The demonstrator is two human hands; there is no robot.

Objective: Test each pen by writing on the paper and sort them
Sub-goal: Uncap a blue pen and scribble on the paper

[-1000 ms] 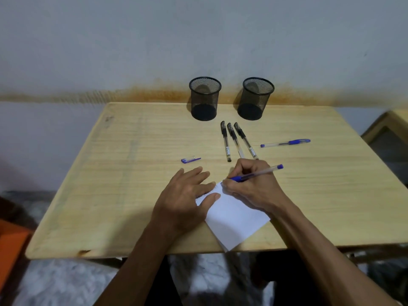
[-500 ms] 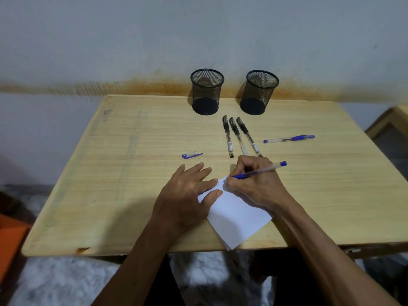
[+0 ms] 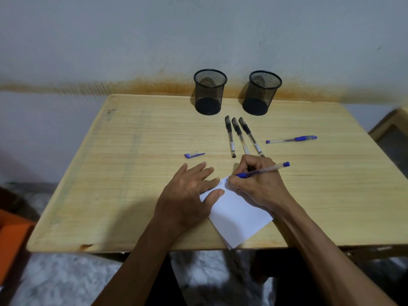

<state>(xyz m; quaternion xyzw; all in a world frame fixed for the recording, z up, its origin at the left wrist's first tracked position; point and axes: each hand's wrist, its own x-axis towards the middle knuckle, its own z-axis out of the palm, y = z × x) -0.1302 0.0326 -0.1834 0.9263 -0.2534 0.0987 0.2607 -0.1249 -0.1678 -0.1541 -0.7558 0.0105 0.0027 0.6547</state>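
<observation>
A white paper (image 3: 237,215) lies at the near edge of the wooden table (image 3: 132,173). My left hand (image 3: 187,195) lies flat on its left corner, fingers spread. My right hand (image 3: 254,184) grips a blue pen (image 3: 265,170) with its tip on the paper's top corner, where small marks show. Its blue cap (image 3: 194,155) lies to the left. Three black capped pens (image 3: 239,135) lie side by side beyond my right hand. Another capped blue pen (image 3: 291,139) lies to the right. Two black mesh cups, the left cup (image 3: 209,91) and the right cup (image 3: 261,92), stand at the back.
The table stands against a grey wall with a rusty stain line. An orange object (image 3: 11,239) sits on the floor at the left. Part of another wooden piece of furniture (image 3: 390,129) shows at the right edge.
My right hand has shifted slightly right along the paper's top corner with the pen, and small marks now show there. My left hand stays flat on the paper.
</observation>
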